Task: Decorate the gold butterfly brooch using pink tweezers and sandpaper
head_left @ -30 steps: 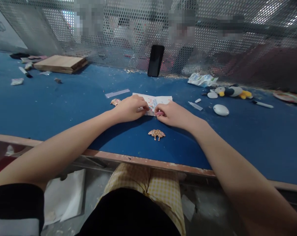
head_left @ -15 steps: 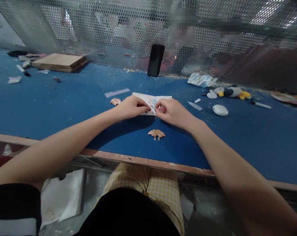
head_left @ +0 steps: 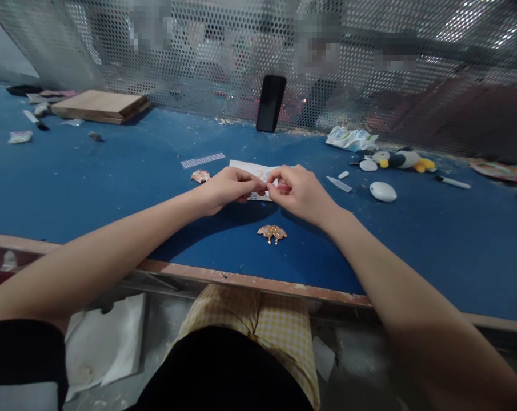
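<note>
My left hand (head_left: 232,187) is closed in a pinch over a white printed sheet or packet (head_left: 245,166); whatever its fingertips hold is too small to make out. Close against them are the pinched fingertips of my right hand (head_left: 301,193). Within its curled fingers a small pink piece (head_left: 283,188) shows, mostly hidden. Nearer to me on the blue table lies a gold, butterfly-shaped ornament (head_left: 272,233) with sparkling wings. A second gold ornament with pink parts (head_left: 200,176) sits just left of my left hand, beside a strip of tiny rhinestones (head_left: 203,160).
A phone (head_left: 271,104) leans on the perforated metal screen (head_left: 224,63). To the right are a plastic wrapper (head_left: 351,138), a plush toy (head_left: 404,160), a white oval case (head_left: 383,191), a small tube (head_left: 339,184) and a pen (head_left: 453,182). Wooden boards (head_left: 97,107) lie at the back left.
My hands have come together: the left fingertips moved right to meet the right ones over the white sheet. The gold ornaments stay where they were.
</note>
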Demonstrator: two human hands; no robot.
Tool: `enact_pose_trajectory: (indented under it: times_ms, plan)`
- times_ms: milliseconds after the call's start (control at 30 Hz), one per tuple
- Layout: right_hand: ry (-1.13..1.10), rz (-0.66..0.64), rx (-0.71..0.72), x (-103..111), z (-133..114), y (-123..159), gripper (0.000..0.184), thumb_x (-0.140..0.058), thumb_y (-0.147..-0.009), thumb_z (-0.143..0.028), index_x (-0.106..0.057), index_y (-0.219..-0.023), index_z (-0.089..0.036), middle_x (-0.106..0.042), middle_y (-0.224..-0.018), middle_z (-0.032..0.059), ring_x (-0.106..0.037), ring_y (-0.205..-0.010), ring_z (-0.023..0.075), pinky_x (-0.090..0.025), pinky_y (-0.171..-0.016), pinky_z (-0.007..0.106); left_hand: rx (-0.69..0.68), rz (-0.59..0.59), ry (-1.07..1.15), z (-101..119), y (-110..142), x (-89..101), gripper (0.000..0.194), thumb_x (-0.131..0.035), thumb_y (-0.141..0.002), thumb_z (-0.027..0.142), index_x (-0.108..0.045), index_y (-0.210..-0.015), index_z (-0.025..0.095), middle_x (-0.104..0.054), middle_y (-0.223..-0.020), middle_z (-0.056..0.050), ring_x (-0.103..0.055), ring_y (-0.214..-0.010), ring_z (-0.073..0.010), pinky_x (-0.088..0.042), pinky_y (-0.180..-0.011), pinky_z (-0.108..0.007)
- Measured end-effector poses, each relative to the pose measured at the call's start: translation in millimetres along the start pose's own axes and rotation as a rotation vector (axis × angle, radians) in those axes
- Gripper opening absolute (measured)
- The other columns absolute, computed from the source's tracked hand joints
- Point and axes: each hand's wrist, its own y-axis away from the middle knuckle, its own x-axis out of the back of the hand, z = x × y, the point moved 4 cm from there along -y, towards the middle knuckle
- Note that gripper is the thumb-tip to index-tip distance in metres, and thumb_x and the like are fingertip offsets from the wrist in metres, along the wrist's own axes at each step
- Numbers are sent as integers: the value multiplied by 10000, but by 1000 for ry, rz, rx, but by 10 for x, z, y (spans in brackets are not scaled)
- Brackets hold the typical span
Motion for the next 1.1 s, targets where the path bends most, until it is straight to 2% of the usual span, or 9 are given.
enact_pose_trajectory:
  times_ms: [100,200,367,600,833,1100]
  plan:
    - [10,43,44,11,-5,4,148,-584,-898,-295,-693,-911,-196,-609,-629,6,-558,-684,198,-392,-731,327,-12,11,9,-23,-17,12,140,-705,-844,202,-763,-742,126,-678,-727,-21,-440,-559,-50,-332,-534,-219]
    - [5,57,73,7,-9,6,157,-578,-902,-280,-711,-919,-198,-538,-564,-22,-515,-642,186,-386,-742,329,-24,37,-6,-16,-14,31,135,-721,-834,207,-767,-732,132,-670,-693,-13,-439,-553,-54,-325,-526,-225]
    - [-59,52,58,13,-15,3,165,-598,-900,-279,-736,-932,-194,-557,-608,-20,-489,-622,159,-370,-705,315,-51,33,-94,11,0,49,156,-694,-845,234,-768,-745,139,-586,-587,20,-444,-541,-65,-331,-535,-231]
    - [-232,3,-35,13,-8,5,162,-633,-887,-288,-734,-919,-165,-575,-678,-15,-427,-591,117,-321,-604,294,-126,-13,-211,34,9,56,179,-618,-839,242,-740,-754,143,-571,-598,30,-469,-541,-66,-336,-538,-226]
    - [-275,2,-47,34,-26,2,175,-654,-865,-291,-764,-904,-160,-514,-609,-39,-376,-548,100,-297,-568,288,-182,-87,-264,52,6,54,190,-657,-866,275,-732,-774,126,-607,-654,19,-466,-532,-54,-337,-510,-206]
    - [-314,10,-121,62,28,18,166,-697,-843,-308,-773,-873,-164,-487,-581,-41,-375,-554,104,-293,-573,296,-209,-84,-277,58,10,39,216,-639,-905,291,-729,-789,132,-622,-689,3,-471,-537,-56,-348,-513,-206]
